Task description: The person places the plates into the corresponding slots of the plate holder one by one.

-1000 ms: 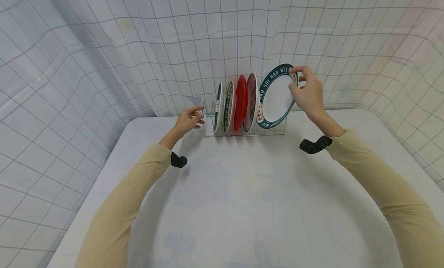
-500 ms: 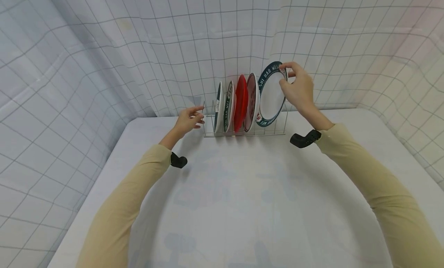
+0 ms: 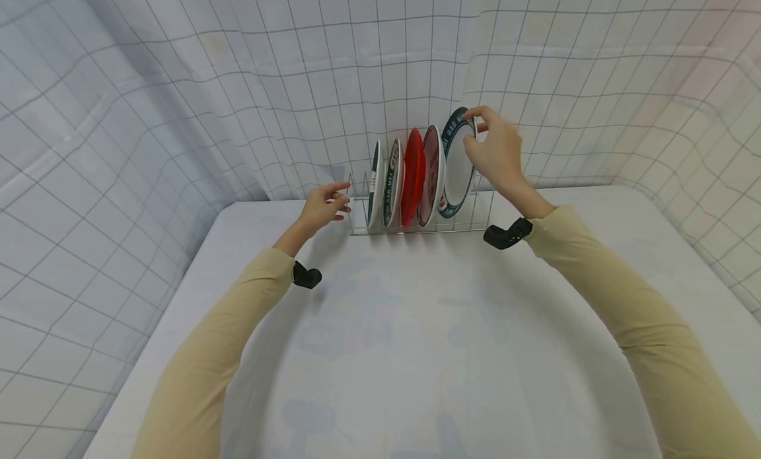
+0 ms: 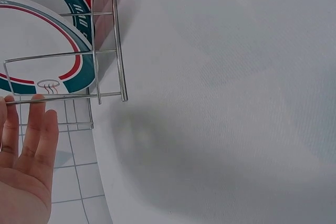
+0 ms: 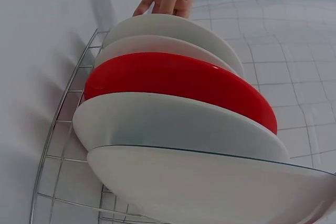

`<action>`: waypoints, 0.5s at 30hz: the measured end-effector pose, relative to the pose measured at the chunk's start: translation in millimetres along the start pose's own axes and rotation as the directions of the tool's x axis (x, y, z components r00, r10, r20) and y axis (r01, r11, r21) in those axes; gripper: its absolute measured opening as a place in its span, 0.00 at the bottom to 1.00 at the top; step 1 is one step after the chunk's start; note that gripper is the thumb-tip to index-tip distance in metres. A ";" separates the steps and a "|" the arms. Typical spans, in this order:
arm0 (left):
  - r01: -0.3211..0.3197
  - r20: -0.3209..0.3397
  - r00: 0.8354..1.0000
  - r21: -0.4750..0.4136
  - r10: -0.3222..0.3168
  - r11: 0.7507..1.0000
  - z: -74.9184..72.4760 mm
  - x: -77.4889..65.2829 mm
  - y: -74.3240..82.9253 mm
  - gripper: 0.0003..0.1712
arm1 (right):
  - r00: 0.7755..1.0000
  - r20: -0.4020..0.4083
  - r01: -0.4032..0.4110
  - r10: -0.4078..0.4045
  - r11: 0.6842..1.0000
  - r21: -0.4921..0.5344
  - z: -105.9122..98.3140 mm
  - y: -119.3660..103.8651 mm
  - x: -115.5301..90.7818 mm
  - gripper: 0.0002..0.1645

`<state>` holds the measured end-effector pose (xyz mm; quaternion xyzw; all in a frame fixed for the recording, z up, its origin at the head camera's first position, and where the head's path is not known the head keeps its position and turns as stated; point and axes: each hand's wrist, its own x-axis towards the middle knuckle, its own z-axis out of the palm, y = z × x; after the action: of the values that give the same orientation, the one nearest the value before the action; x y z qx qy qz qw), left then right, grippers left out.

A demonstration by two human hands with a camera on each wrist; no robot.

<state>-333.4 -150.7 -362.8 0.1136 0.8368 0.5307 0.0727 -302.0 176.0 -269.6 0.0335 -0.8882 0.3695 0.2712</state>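
Note:
My right hand pinches the upper rim of a white plate with a dark green lettered border. This plate leans upright at the right of a wire dish rack, beside a plate with a reddish pattern. Further left in the rack stand a red plate and two green-bordered white plates, one of them the leftmost plate. My left hand is at the rack's left end; in the left wrist view its straight fingers touch the end wire. The right wrist view shows the held plate's white underside.
The rack stands near the back edge of a white table. Behind it and on both sides hangs white cloth with a grid of lines. A black strap-on device is worn on the right wrist, another on the left.
My right hand has moved left with the held plate, which has turned more edge-on and now stands close beside the reddish-patterned plate. The left hand and the other plates have stayed put.

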 end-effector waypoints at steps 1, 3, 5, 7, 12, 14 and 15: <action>0.001 -0.002 1.000 0.002 -0.001 1.000 0.1 0.2 0.1 0.26 | 1.000 0.004 0.004 -0.004 1.000 -0.001 2.2 0.8 0.0 0.22; -0.007 -0.009 1.000 0.013 0.007 1.000 0.6 0.6 -0.4 0.25 | 1.000 0.014 0.003 -0.003 1.000 -0.002 7.1 3.9 -0.9 0.22; -0.016 -0.013 1.000 0.015 0.016 1.000 0.9 3.5 -4.8 0.25 | 1.000 0.023 0.001 -0.001 1.000 -0.006 10.9 7.5 -2.6 0.22; -0.017 -0.014 1.000 0.015 0.017 1.000 1.2 3.8 -5.6 0.25 | 1.000 0.025 0.009 -0.009 1.000 -0.007 13.6 10.5 -4.7 0.22; -0.016 -0.011 1.000 0.019 0.016 1.000 0.8 4.1 -6.8 0.25 | 0.999 0.026 0.022 -0.022 1.000 0.003 16.7 11.8 -6.5 0.22; -0.018 -0.015 1.000 0.017 0.018 1.000 0.5 3.6 -5.9 0.25 | 0.999 0.028 0.016 -0.016 1.000 0.009 17.6 11.3 -5.4 0.22; -0.020 -0.016 1.000 0.013 0.020 1.000 0.4 3.3 -5.5 0.25 | 0.999 0.030 0.012 -0.012 1.000 0.012 18.2 11.2 -4.7 0.22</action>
<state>-337.1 -151.7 -368.0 0.1178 0.8396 0.5269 0.0598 -309.2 171.2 -289.6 0.0461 -0.8896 0.3727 0.2600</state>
